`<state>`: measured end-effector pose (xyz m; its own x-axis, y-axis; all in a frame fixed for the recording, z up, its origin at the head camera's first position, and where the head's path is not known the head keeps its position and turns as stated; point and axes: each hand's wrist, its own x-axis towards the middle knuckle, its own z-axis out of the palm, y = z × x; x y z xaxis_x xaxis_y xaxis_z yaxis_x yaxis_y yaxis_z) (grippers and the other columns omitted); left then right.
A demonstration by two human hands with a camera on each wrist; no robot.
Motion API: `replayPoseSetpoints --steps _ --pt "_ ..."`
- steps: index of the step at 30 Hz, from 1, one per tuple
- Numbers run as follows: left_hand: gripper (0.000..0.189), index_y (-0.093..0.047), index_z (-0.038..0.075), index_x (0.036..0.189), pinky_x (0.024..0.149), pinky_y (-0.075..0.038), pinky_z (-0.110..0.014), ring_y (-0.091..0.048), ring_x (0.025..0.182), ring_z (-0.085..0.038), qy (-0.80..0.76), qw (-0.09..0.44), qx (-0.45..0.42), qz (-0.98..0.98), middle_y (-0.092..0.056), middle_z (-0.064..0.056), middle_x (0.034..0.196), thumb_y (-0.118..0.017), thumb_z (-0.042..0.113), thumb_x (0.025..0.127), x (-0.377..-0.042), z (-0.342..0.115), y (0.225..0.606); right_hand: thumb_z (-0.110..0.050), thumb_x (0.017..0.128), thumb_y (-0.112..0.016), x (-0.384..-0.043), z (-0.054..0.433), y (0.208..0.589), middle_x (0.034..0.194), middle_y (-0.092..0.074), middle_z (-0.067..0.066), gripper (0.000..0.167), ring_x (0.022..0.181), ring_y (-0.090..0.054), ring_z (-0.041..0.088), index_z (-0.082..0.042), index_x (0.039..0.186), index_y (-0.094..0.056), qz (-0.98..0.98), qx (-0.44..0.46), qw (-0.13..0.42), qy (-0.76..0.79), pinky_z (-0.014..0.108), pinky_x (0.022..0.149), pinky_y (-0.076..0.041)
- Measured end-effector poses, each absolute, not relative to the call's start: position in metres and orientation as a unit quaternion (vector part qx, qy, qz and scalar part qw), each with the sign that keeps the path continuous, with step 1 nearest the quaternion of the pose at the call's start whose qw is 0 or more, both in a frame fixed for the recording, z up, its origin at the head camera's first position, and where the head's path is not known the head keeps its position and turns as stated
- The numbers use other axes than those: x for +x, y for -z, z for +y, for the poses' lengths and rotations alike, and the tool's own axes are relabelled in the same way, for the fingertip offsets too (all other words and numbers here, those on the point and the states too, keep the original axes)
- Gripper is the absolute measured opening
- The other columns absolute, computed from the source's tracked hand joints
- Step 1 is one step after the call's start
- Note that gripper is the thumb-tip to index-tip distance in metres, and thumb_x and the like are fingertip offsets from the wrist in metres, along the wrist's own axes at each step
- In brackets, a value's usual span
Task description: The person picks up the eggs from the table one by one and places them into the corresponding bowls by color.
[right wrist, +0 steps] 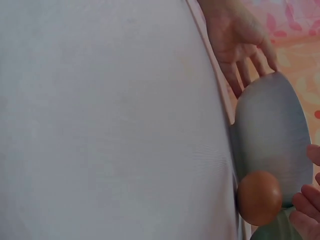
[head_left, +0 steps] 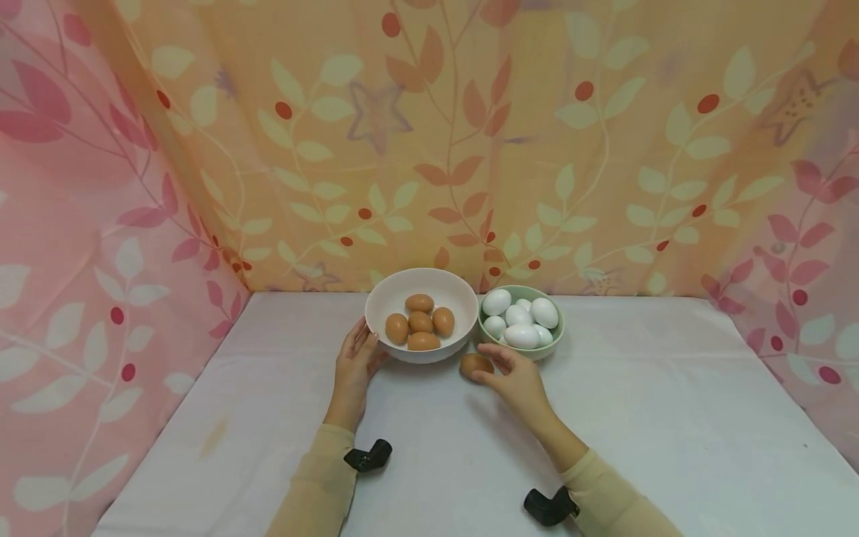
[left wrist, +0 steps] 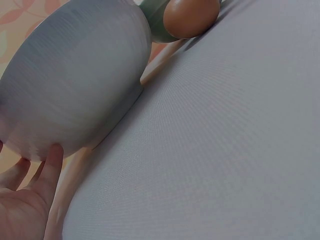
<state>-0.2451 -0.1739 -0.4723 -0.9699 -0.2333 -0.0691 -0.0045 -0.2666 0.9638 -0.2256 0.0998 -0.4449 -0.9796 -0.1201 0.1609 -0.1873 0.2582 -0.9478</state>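
Note:
A white bowl [head_left: 421,356] holding several brown eggs [head_left: 420,322] stands at the back middle of the table. My left hand [head_left: 354,367] rests against its left side; in the left wrist view the fingertips [left wrist: 56,149] touch the outer wall. One more brown egg [right wrist: 259,198] lies on the table in front of the gap between the bowls. Over and beside that egg is my right hand [head_left: 517,382], thumb and fingers spread around it. In the right wrist view its fingers [right wrist: 309,202] show a gap from the egg.
A smaller green bowl [head_left: 558,332] filled with several white eggs [head_left: 521,335] stands right of the white bowl, against it in the head view. Behind both hangs a floral curtain [head_left: 429,149]. A white cloth [head_left: 671,418] covers the table.

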Motion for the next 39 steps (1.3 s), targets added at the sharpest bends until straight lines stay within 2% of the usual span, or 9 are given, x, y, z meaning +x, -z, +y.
replayPoseSetpoints --steps 6,11,18,25,32,39 --pt "0.055 -0.038 0.023 0.152 0.111 -0.046 -0.043 -0.044 0.142 -0.021 0.787 0.072 0.096 -0.605 -0.034 -0.001 0.162 -0.057 0.028 0.101 -0.246 -0.174 0.474 0.002 0.078 -0.080 -0.226 0.097 0.448 0.127 -0.067 0.020 0.048 0.130 -0.057 0.032 0.006 0.123 -0.065 -0.798 0.093 0.039 -0.594 0.037 0.112 -0.043" --pt "0.054 -0.038 0.024 0.152 0.111 -0.046 -0.043 -0.045 0.141 -0.021 0.786 0.076 0.096 -0.606 -0.034 -0.001 0.161 -0.057 0.027 0.102 -0.244 -0.173 0.472 0.001 0.079 -0.080 -0.227 0.094 0.450 0.126 -0.068 0.020 0.046 0.129 -0.057 0.033 0.005 0.122 -0.066 -0.806 0.086 0.039 -0.585 0.043 0.112 -0.043" --pt "0.055 -0.037 0.023 0.153 0.111 -0.046 -0.042 -0.043 0.143 -0.021 0.783 0.075 0.099 -0.609 -0.033 -0.002 0.162 -0.057 0.027 0.102 -0.244 -0.174 0.473 -0.004 0.078 -0.081 -0.228 0.088 0.449 0.122 -0.070 0.018 0.046 0.120 -0.062 0.034 0.002 0.121 -0.068 -0.843 0.094 0.048 -0.528 0.050 0.103 -0.050" --pt "0.056 -0.036 0.022 0.153 0.111 -0.046 -0.043 -0.043 0.143 -0.021 0.784 0.074 0.095 -0.608 -0.033 -0.002 0.162 -0.057 0.028 0.102 -0.245 -0.174 0.473 -0.004 0.077 -0.081 -0.230 0.087 0.449 0.122 -0.069 0.018 0.048 0.117 -0.063 0.033 0.002 0.122 -0.067 -0.860 0.089 0.045 -0.500 0.048 0.103 -0.050" --pt "0.056 -0.036 0.022 0.154 0.112 -0.046 -0.043 -0.041 0.144 -0.021 0.785 0.073 0.099 -0.607 -0.032 -0.002 0.163 -0.057 0.027 0.102 -0.244 -0.174 0.472 -0.002 0.075 -0.080 -0.235 0.085 0.451 0.116 -0.070 0.019 0.046 0.110 -0.063 0.032 0.004 0.119 -0.067 -0.868 0.097 0.049 -0.485 0.047 0.097 -0.052" --pt "0.056 -0.037 0.023 0.153 0.112 -0.045 -0.043 -0.042 0.144 -0.021 0.782 0.072 0.098 -0.612 -0.032 -0.001 0.163 -0.057 0.030 0.101 -0.244 -0.174 0.473 0.005 0.076 -0.074 -0.237 0.084 0.456 0.112 -0.072 0.019 0.038 0.110 -0.066 0.032 0.007 0.113 -0.069 -0.854 0.093 0.021 -0.511 0.039 0.091 -0.059"
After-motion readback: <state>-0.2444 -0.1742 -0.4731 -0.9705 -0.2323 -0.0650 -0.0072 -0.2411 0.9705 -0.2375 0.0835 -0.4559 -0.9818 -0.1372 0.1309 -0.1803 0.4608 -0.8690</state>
